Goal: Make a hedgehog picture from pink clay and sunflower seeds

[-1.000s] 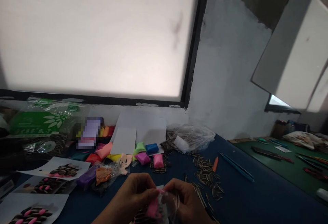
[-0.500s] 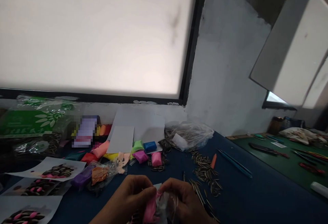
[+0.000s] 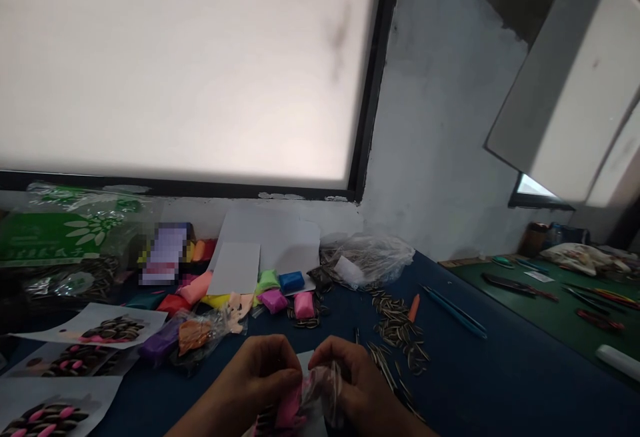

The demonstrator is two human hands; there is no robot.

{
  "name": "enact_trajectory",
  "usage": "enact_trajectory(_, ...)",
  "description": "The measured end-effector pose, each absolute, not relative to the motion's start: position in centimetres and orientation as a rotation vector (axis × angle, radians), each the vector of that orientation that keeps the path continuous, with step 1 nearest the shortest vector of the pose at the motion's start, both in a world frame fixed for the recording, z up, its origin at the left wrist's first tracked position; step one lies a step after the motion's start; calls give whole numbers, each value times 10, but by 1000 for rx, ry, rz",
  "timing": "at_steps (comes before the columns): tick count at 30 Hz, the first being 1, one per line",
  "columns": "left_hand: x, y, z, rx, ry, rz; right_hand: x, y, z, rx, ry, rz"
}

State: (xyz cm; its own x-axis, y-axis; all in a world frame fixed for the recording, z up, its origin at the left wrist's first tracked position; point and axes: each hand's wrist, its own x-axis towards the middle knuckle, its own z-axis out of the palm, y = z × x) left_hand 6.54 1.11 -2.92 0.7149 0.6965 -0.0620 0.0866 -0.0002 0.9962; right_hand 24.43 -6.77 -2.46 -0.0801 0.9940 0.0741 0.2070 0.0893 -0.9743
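Low in the head view, my left hand (image 3: 265,374) is closed in a pinch at the top of a lump of pink modelling clay (image 3: 289,410). My right hand (image 3: 355,384) grips a crinkled clear plastic wrapper (image 3: 327,387) beside it. The wrapper touches the clay, and its lower end is partly hidden by my right fingers. Beneath both hands lies a white sheet (image 3: 313,417). Dark striped seeds with some pink between them (image 3: 265,420) show below my left hand, cut off by the frame edge.
Loose sunflower seeds (image 3: 395,320), an orange stick (image 3: 414,307) and blue tweezers (image 3: 455,310) lie to the right. Behind my hands are packs of coloured clay (image 3: 273,300). Printed pictures (image 3: 100,324) and a green seed bag (image 3: 55,230) are left. A green mat (image 3: 530,310) adjoins on the right.
My hands have drawn slightly apart, and more of the wrapper shows between them. The view has shifted slightly. Other things on the table have stayed in place.
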Motion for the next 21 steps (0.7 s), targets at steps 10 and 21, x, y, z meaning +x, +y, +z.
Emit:
enact_trajectory(10, 63, 17, -43, 1471, 563, 596, 241, -67, -27, -1218, -1414, 1169)
enact_trajectory(21, 61, 15, -45, 1411, 591, 593, 246, -57, -42, -1223, -1350, 1224)
